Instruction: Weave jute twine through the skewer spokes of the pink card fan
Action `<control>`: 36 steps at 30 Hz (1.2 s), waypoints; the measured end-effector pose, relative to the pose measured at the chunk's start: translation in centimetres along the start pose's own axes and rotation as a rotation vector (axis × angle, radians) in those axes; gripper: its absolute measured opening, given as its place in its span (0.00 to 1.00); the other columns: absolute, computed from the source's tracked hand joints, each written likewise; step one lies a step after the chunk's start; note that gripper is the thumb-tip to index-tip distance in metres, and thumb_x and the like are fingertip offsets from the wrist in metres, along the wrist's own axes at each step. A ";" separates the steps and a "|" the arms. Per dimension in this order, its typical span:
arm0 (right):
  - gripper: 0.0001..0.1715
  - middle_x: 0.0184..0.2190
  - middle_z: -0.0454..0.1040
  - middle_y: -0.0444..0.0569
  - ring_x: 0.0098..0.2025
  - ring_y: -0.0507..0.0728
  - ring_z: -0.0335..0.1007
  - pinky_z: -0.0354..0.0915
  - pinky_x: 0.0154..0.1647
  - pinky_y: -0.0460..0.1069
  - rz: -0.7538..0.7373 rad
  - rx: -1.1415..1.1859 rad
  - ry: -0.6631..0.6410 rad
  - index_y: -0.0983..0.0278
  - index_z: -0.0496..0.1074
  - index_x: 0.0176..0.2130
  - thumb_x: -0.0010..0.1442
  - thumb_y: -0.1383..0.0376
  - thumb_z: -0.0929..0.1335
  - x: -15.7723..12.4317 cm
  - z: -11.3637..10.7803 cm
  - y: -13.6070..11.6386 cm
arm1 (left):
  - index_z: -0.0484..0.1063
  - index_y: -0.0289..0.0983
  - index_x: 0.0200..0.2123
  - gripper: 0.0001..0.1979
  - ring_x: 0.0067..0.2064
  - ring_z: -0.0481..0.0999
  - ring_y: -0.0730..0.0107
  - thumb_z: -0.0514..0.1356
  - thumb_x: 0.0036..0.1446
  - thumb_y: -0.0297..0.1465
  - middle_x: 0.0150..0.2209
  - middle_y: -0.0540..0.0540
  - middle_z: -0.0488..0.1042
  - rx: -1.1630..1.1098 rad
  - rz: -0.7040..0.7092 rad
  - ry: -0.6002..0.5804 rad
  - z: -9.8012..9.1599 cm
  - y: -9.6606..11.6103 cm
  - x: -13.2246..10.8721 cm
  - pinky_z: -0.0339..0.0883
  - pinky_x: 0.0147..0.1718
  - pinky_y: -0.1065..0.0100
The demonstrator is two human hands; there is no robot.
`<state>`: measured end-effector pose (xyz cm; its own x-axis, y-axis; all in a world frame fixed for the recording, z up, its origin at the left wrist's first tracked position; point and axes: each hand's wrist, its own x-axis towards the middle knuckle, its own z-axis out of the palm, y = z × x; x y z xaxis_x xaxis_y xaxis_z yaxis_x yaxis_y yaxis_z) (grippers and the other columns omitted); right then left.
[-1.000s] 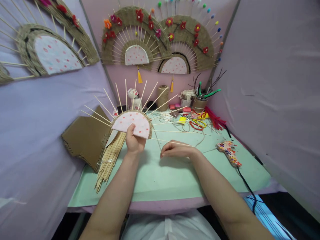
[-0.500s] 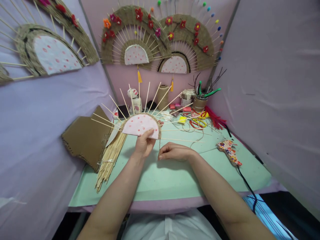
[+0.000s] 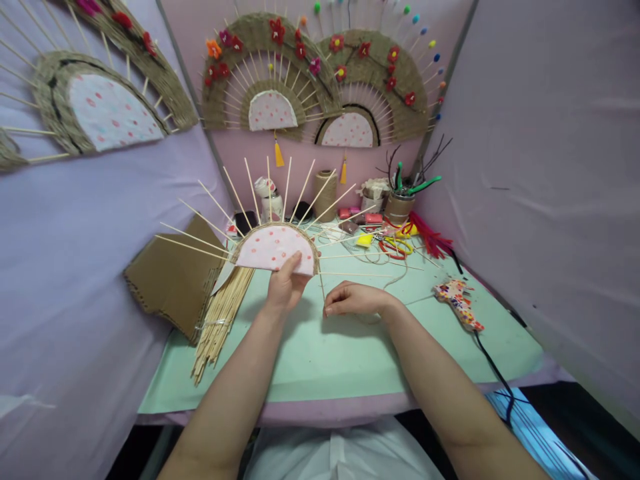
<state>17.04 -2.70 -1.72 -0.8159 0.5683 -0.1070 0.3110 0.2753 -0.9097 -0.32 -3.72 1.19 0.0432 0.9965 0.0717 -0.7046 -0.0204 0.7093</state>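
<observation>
My left hand [image 3: 287,287] grips a half-round fan piece [image 3: 267,250] by its lower right part, thumb on the pink spotted face and the other fingers behind it. Thin wooden sticks [image 3: 231,189] spread out from its curved edge like rays, and twine wraps that edge. From the piece's right corner a strand of twine [image 3: 322,288] runs down to my right hand [image 3: 353,300], whose thumb and forefinger are pinched on it. The strand's loose length trails over the green table toward the right.
A bundle of sticks [image 3: 223,320] and brown cardboard [image 3: 170,273] lie at left. A flower-patterned glue gun [image 3: 459,303] with a black cord lies at right. Scissors [image 3: 397,248], red yarn [image 3: 433,235], a twine cone [image 3: 326,195] and a tool can [image 3: 400,207] stand or lie behind. Finished fans [image 3: 273,60] hang on the wall.
The fan piece has shifted slightly left and tilted, its left sticks now reaching farther left. My right hand has moved a little right, the twine now slanting between it and the piece.
</observation>
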 end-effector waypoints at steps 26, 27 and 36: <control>0.15 0.17 0.58 0.38 0.17 0.44 0.48 0.44 0.18 0.44 -0.118 0.541 0.962 0.63 0.68 0.28 0.44 0.59 0.74 -7.2 -5.8 2.3 | 0.70 0.40 0.46 0.24 0.46 0.75 0.63 0.67 0.42 0.26 0.44 0.45 0.76 0.039 0.187 0.159 -0.6 0.1 0.7 0.67 0.47 0.61; 0.14 0.16 0.58 0.37 0.17 0.45 0.48 0.44 0.18 0.44 -0.105 0.522 0.924 0.63 0.69 0.28 0.45 0.58 0.74 -7.4 -5.7 2.3 | 0.70 0.41 0.47 0.25 0.47 0.74 0.64 0.67 0.42 0.26 0.45 0.46 0.75 0.039 0.208 0.162 -0.6 0.0 0.7 0.67 0.48 0.61; 0.20 0.17 0.65 0.41 0.20 0.47 0.56 0.53 0.22 0.44 0.143 0.063 0.149 0.67 0.75 0.38 0.52 0.55 0.68 -4.2 -2.7 1.4 | 0.69 0.46 0.47 0.26 0.51 0.72 0.66 0.68 0.42 0.26 0.48 0.50 0.74 -0.007 0.313 0.180 -0.3 -0.3 0.8 0.65 0.51 0.61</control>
<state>22.18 -2.62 -1.49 -0.6830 0.7078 -0.1805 0.3835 0.1372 -0.9133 -0.30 -2.90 0.79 -0.3004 0.9404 0.1594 -0.6690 -0.3269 0.6676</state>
